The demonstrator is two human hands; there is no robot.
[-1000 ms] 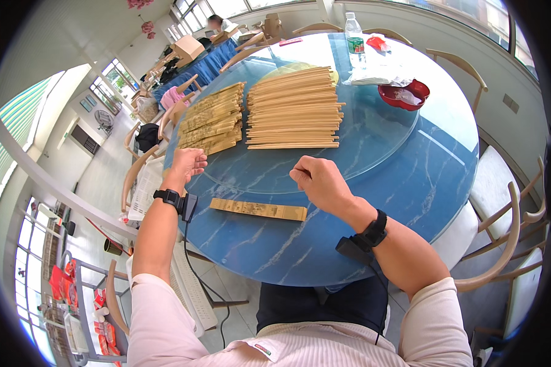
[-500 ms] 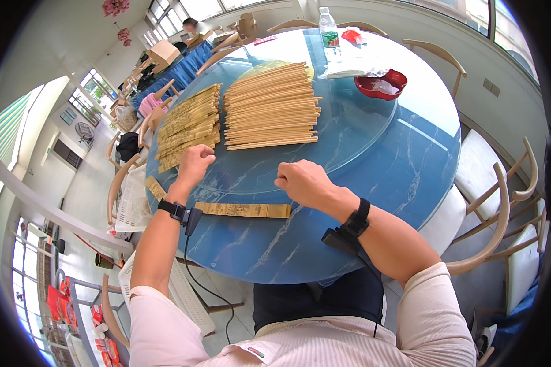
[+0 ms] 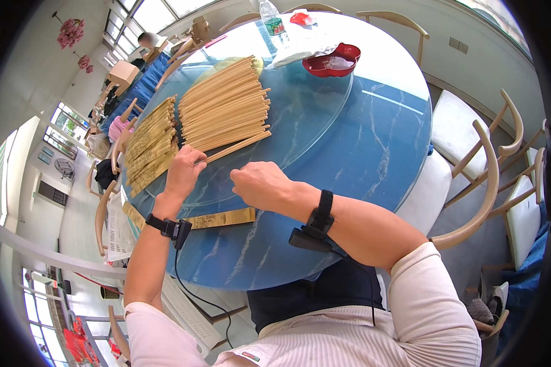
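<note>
Fingertips of my left hand (image 3: pixel 185 172) pinch the near end of a wooden chopstick (image 3: pixel 242 145), which slants away to the right. I cannot tell whether it is one stick or a pair. Just beyond lies a row of wooden chopsticks (image 3: pixel 223 104), side by side. My right hand (image 3: pixel 260 183) hovers over the table with its fingers curled together; what they hold, if anything, is hidden. Left of the row lies a stack of gold printed paper sleeves (image 3: pixel 150 144). A flat gold sleeve (image 3: pixel 223 218) rests near my wrists, and another gold strip (image 3: pixel 133 215) shows left of my left wrist.
The round blue marbled table (image 3: pixel 373 147) carries a glass turntable (image 3: pixel 315 131). Toward the far side are a water bottle (image 3: pixel 275 27), a white plastic bag (image 3: pixel 303 52) and a red dish (image 3: pixel 343 60). Wooden chairs (image 3: pixel 490 177) surround the table. A person (image 3: pixel 147 41) is in the background.
My left hand has closed on a chopstick at the near edge of the row and swung its end nearer. My right hand stays curled. The view has shifted right.
</note>
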